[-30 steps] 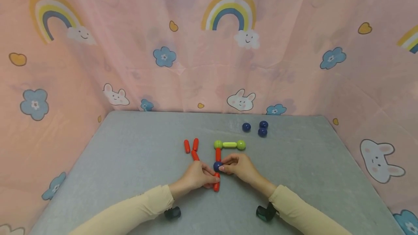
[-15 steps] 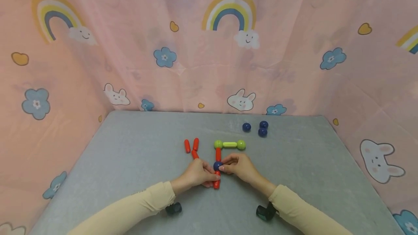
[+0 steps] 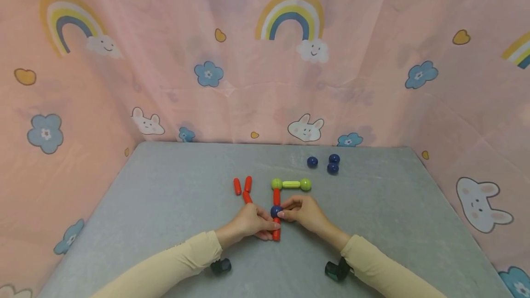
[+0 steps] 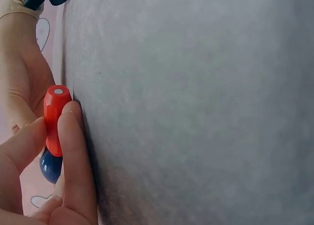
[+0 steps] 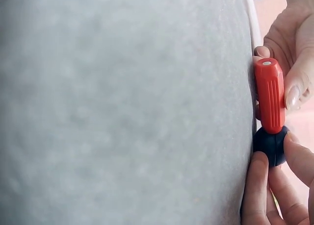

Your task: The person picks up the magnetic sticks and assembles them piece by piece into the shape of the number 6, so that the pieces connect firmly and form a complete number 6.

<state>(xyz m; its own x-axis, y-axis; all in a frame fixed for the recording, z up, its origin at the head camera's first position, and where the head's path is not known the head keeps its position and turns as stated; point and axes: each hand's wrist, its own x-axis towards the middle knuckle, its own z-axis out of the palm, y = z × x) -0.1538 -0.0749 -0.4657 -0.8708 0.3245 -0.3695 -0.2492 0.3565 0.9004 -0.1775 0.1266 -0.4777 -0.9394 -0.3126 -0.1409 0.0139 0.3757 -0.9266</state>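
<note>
My left hand (image 3: 250, 221) pinches a red magnetic rod (image 5: 269, 95) between thumb and fingers, low on the table. The rod's far end meets a dark blue ball (image 3: 276, 211), which my right hand (image 3: 307, 214) holds between thumb and fingertips. Beyond the ball, another red rod (image 3: 276, 196) runs straight up to a green ball (image 3: 276, 184). From there a green rod (image 3: 291, 184) extends right to a second green ball (image 3: 305, 184). In the right wrist view, the pinched rod shows a small metal disc in its free end.
Several loose red rods, one of them a red rod (image 3: 237, 186), lie left of the joined pieces. Three loose blue balls, among them a blue ball (image 3: 312, 162), rest at the back right of the grey table (image 3: 186, 174). A patterned pink curtain (image 3: 248, 95) hangs behind.
The near red rod has swung slightly to the right at its free end, now lining up with the far red rod. My right hand stays on the blue ball.
</note>
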